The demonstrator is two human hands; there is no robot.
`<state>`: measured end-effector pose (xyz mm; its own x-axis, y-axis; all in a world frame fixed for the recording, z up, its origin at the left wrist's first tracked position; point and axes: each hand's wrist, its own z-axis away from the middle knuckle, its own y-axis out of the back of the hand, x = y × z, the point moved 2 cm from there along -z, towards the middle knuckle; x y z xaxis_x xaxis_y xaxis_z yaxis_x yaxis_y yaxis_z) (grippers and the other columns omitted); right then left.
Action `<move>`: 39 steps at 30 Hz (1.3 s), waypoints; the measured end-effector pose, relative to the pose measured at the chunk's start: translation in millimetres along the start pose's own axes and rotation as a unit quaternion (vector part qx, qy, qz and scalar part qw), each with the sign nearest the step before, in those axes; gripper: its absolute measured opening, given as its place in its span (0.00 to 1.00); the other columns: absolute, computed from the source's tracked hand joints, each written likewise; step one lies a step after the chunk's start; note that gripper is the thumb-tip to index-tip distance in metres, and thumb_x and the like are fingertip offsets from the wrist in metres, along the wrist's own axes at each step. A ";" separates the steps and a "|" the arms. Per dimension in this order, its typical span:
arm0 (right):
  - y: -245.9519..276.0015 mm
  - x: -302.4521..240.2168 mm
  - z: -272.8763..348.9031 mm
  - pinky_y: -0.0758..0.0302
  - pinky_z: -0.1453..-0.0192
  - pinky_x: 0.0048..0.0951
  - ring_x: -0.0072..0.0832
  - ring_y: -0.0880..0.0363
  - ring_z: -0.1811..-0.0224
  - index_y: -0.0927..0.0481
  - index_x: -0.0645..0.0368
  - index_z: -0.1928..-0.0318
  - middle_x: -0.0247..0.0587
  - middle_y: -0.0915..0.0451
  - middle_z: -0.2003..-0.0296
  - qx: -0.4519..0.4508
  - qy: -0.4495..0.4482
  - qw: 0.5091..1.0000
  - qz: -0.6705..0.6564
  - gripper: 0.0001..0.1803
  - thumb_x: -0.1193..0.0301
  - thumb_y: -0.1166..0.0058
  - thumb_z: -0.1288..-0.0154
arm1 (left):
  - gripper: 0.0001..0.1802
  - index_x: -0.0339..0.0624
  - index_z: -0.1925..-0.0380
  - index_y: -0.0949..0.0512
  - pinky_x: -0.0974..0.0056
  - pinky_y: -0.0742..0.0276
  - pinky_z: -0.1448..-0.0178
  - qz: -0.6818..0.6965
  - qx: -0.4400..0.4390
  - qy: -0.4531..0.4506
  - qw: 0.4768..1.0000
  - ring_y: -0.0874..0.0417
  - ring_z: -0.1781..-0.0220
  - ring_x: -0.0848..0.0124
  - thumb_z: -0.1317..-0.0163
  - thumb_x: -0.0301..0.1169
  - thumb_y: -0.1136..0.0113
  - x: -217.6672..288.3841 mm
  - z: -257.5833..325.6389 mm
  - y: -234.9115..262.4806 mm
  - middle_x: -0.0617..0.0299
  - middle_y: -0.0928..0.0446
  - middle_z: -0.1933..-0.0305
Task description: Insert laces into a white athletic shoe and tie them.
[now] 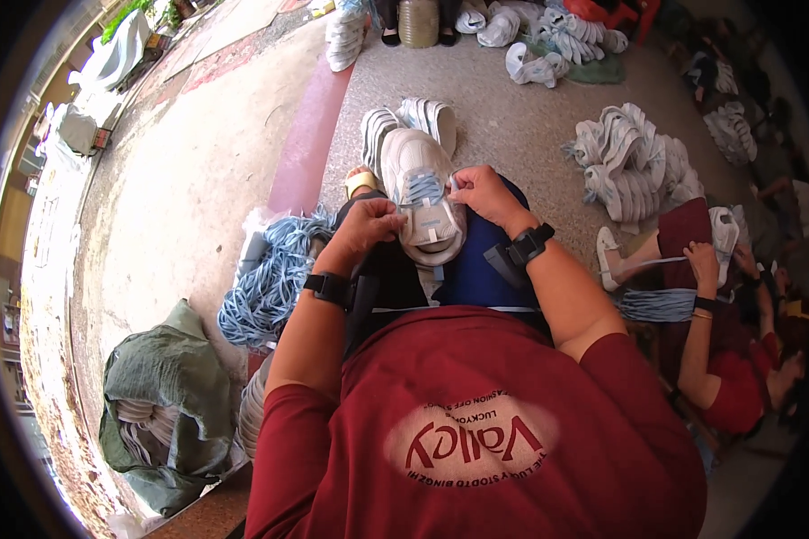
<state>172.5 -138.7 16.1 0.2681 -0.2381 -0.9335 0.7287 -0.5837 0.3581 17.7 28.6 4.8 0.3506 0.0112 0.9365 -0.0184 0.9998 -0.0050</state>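
A white sneaker upper (413, 148) rests over my knees with its toe pointing away from me and its heel opening nearest me. Light blue shoelaces (422, 187) criss-cross its front above the tongue. My left hand (370, 225) is closed in a pinch at the left edge of the shoe; what its fingertips hold is too small to make out. On the other side, my right hand (484, 195) pinches a pale blue lace end beside the eyelets. More white shoe uppers (431, 117) stand stacked just beyond the toe.
A heap of blue laces (279, 278) lies at my left, near a green sack (166, 386) holding pale shoe parts. Piles of white uppers (634, 166) sit on the floor to the right. Close by at right, a co-worker (737, 377) also handles a shoe and lace.
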 end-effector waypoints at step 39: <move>-40.3 4.4 30.5 0.27 0.63 0.39 0.45 0.26 0.67 0.26 0.62 0.73 0.49 0.26 0.74 0.209 0.167 0.923 0.275 0.04 0.75 0.48 0.50 | 0.10 0.43 0.81 0.28 0.77 0.45 0.78 -0.004 0.239 -0.187 0.953 0.39 0.82 0.86 0.43 0.29 0.41 -10.3 -13.4 -28.9 0.75 0.34 0.83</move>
<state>125.1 -139.9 -2.0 0.7554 -0.3766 -0.5361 0.1359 -0.7104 0.6905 27.2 -0.2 -9.4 -0.0041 -0.0912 0.9958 -0.4727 0.8777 0.0784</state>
